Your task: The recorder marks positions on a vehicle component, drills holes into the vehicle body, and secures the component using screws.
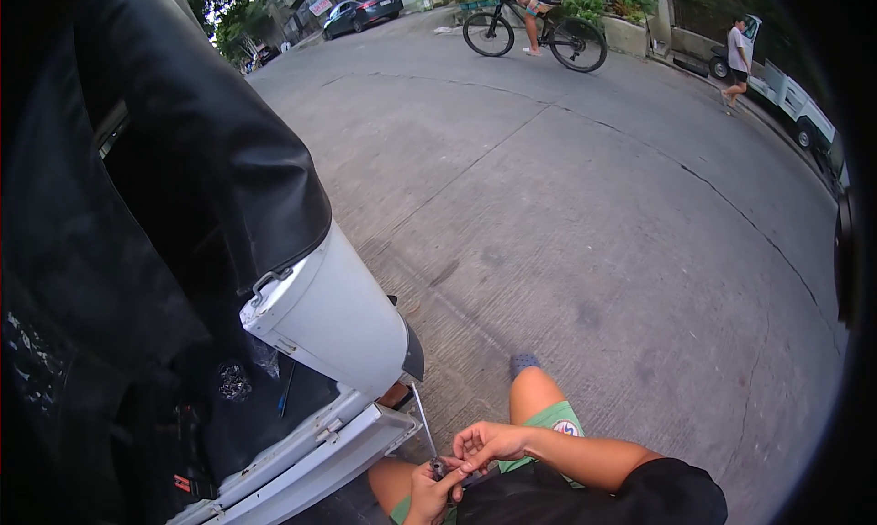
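Note:
Low in the view, my left hand (427, 496) is closed round a small dark metal piece (439, 468). A thin, pale metal rod (423, 418) rises from that piece toward the white vehicle panel; whether the two are one part I cannot tell. My right hand (486, 444) comes in from the right, its fingers bent and pinched together against the left hand's fingertips. What the right fingers hold, if anything, is too small and covered to make out. Both hands are over my lap, between my knees in green shorts (554, 417).
To the left stands a vehicle's white side panel (333, 310) with a black cover (247, 150) and an open white door sill (311, 461). Inside lies a clear bag of small metal parts (234, 381). On the street are a cyclist's bicycle (534, 39), a walking person (737, 59) and a dark car (364, 11).

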Tool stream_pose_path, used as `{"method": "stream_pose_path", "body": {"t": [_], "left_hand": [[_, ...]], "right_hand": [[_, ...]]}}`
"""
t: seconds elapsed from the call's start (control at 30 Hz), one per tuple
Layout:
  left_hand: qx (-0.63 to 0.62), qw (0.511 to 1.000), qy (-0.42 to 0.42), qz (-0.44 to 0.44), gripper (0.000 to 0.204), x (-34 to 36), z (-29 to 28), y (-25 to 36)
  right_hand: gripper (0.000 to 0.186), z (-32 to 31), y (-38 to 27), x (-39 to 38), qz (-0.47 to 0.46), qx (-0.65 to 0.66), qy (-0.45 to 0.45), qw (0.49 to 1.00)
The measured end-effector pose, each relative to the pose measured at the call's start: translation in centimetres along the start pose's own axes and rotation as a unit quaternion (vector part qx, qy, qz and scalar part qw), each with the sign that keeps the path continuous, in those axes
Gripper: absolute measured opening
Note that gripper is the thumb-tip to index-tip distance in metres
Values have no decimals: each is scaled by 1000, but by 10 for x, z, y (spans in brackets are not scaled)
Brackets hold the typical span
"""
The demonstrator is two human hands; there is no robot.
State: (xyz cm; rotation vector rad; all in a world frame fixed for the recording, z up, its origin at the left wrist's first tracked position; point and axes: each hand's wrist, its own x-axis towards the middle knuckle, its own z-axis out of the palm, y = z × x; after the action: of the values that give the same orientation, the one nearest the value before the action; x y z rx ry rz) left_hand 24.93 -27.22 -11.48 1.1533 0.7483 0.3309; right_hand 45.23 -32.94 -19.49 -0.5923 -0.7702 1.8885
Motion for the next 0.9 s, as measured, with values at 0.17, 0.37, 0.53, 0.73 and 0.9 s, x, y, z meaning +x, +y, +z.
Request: {"method": "stream_pose_path", "body": {"t": [0.17, 0.37, 0.53, 0.73, 0.9], "left_hand": [[3, 1000, 8, -5, 14, 4, -8, -26], [107, 994, 20, 25, 12, 7, -8, -51], [63, 988, 128, 64, 15, 19, -10, -52], [-131, 970, 174, 104, 14, 25, -21, 8], [-223, 944, 201, 138, 19, 33, -38, 32]], "right_hand": [[26, 41, -25, -1, -49, -137, 100, 984], [32, 63, -31, 6, -67, -366, 116, 921], [32, 93, -72, -7, -372, -222, 216, 875], [36, 92, -59, -26, -16, -62, 204, 977], [53, 101, -31, -43, -161, -399, 190, 882]]}}
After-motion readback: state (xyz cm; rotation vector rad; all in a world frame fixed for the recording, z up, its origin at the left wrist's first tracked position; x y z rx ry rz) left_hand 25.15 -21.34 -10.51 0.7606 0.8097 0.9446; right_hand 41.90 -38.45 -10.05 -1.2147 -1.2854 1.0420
